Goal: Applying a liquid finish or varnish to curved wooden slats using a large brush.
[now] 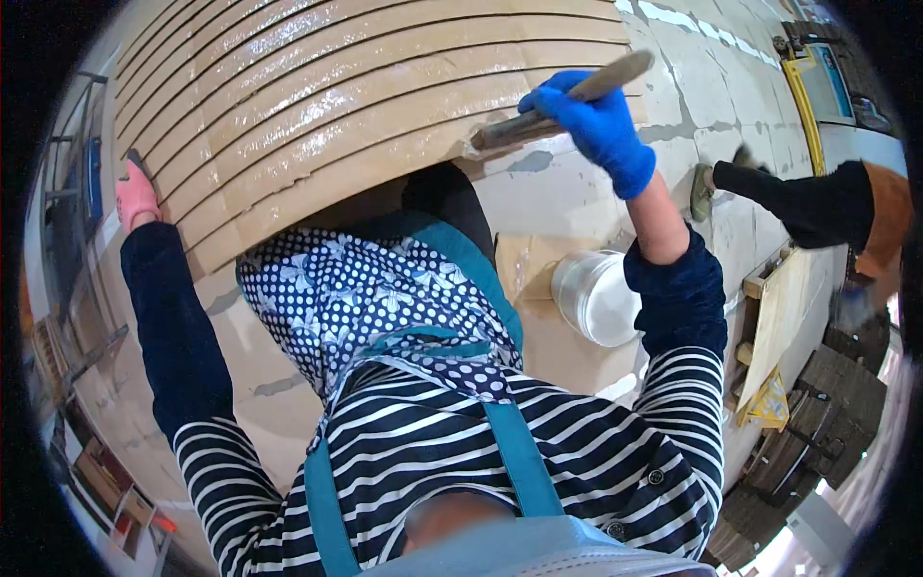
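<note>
Brown cardboard sheets [385,96] lie overlapped like steps in front of me, with a shiny wet film along many of their exposed strips. My right hand [608,130], in a blue glove, is closed around the wooden handle of a flat brush [519,128]. The brush's bristle end is at the near right edge of the sheets. At the sheets' left edge, my left hand [138,197] wears a pink glove with a dark fingertip. Its fingers reach out along that edge and appear to hold nothing; some are hidden.
A white bucket [598,298] stands on a flat cardboard piece [527,274] below my right forearm. To the right, a person in dark trousers [803,202] is on the tiled floor, near a yellow pole [806,115]. Wooden boards [772,322] and stacked brown cardboard [808,442] sit lower right.
</note>
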Motion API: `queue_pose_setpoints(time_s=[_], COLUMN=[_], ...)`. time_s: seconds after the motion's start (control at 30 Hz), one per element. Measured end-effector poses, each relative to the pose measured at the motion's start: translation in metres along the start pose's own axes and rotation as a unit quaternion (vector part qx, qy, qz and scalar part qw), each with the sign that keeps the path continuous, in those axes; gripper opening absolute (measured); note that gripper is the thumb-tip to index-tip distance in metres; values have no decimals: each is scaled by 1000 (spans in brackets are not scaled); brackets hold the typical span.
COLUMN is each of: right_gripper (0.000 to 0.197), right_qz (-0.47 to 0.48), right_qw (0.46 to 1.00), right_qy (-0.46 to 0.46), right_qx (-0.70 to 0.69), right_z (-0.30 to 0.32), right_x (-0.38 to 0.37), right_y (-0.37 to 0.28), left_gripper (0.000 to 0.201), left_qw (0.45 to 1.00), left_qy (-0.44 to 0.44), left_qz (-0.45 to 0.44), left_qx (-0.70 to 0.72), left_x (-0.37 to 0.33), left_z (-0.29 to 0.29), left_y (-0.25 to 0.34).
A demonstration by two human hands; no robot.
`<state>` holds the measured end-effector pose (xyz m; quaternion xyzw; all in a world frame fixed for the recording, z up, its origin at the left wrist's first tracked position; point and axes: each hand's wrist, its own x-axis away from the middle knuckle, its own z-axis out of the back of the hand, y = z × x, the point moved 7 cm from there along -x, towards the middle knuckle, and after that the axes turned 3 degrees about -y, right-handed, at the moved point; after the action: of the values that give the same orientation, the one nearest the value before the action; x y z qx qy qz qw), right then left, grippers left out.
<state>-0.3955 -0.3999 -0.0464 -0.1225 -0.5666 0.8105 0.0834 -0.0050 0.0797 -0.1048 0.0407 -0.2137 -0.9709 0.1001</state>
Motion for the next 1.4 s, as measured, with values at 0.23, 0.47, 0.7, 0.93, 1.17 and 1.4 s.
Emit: queue_pose_setpoints(time_s=[0.23, 0.47, 0.7, 0.93, 1.17, 1.4], right_gripper=[6, 1, 6, 7, 5, 5], right_qz=[118, 156, 213, 173, 239, 314], right_qw=[977, 959, 931, 950, 933, 892], right_qy=[171, 221, 193, 165, 91, 195], right_qx=[43, 86, 224, 199, 254, 259], right_z=[-15, -41, -161, -161, -241, -166], right_x=[17, 54, 53, 34, 26, -8], right_y=[-13, -39, -60, -97, -90, -120], left_gripper=[74, 75, 76, 75, 78, 76], left_qw=[999, 1000, 1000, 1000, 999, 999], left_qy=[29, -2, -23, 9, 22, 22], left_qz=[-27, 1, 9, -3, -38, -35], left_qx=[-28, -21, -7, 9, 26, 22], left_x=[-10, 7, -7, 5, -1, 1], left_z=[-7, 5, -7, 3, -7, -4], left_y=[0, -1, 6, -6, 2, -6])
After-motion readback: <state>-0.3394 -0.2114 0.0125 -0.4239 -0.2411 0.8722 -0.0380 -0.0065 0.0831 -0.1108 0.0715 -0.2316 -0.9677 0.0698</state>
